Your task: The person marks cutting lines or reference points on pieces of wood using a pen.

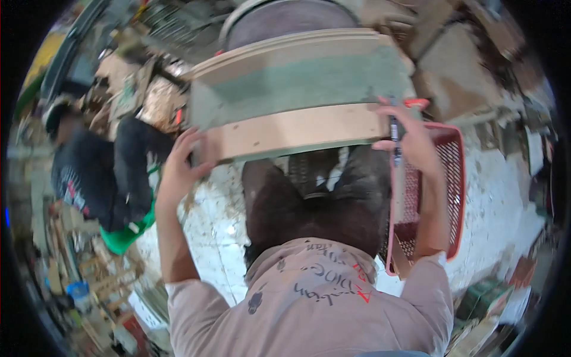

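Observation:
A pale wooden board (297,130) lies across the near edge of a greenish work surface (285,77), just above my knees. My left hand (189,156) is closed around the board's left end, thumb and fingers on either side. At the other end, my right hand (407,134) grips the board between thumb and fingers. A dark, slim pen (395,140) sits upright within the right hand, close to the board's end. Small dark knots show on the board's face.
A red perforated plastic basket (457,178) stands on the white tiled floor (493,196) to my right, with wood pieces inside. To the left a person (89,160) sits on a green stool (122,238). Behind the work surface is a round tub (291,21). Scrap wood surrounds everything.

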Motion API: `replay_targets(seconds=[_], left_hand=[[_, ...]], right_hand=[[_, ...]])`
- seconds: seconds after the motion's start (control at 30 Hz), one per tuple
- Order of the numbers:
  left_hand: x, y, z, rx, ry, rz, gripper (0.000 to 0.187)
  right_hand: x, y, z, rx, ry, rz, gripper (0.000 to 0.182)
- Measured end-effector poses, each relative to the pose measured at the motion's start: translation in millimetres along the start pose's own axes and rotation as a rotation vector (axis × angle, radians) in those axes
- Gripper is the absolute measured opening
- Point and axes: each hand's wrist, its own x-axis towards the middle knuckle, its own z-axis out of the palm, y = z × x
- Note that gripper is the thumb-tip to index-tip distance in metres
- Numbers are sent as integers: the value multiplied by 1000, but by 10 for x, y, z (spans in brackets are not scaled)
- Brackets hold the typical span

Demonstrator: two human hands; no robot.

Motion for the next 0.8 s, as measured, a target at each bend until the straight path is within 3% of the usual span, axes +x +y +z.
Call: replay_targets(seconds=[0.07,0.23,0.8], left_hand=[[77,-25,-57,37,-107,118,58],[239,-12,-142,87,-273,112,51],[276,-60,-99,113,-264,85,47]], right_hand=[[79,4,-32,-16,-109,-6,62],[281,-71,-157,-63,-292,0,60],[449,-112,-221,-82,-398,92,53]])
